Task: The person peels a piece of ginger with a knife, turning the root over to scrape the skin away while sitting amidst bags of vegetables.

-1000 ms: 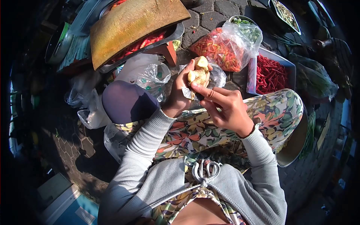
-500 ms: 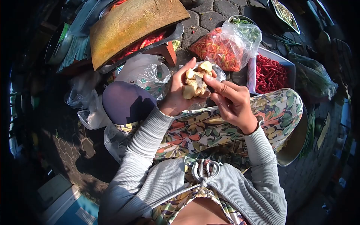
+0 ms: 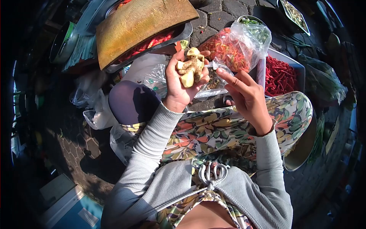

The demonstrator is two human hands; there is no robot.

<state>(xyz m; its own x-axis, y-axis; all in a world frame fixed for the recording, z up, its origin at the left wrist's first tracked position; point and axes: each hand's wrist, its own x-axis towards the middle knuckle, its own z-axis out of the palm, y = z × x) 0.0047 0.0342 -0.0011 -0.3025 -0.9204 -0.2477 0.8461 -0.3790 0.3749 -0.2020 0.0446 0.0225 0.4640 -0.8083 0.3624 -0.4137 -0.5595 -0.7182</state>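
Note:
My left hand (image 3: 176, 89), palm up, is closed around a knobbly ginger root (image 3: 192, 66). Its cut ends are pale yellow and patches of brown skin show. My right hand (image 3: 249, 93) is just right of the root, apart from it, index finger pointing toward it. A small pale knife blade (image 3: 217, 65) sticks out at that hand's fingertips; the handle is hidden in the fingers. Below the hands lies a clear plastic bag (image 3: 213, 86) with small dark bits in it, partly covered by my left hand.
A worn wooden board (image 3: 143, 28) rests over a tray of red chillies (image 3: 158, 40). A clear bag of orange-red chillies (image 3: 228, 49) lies ahead. To its right is a white tub (image 3: 301, 70) of red chillies (image 3: 280, 76). Plastic bags (image 3: 100, 114) lie at left.
My right hand has drawn the blade off the ginger and moved a little right. My left hand has turned and lifted the root slightly away from me.

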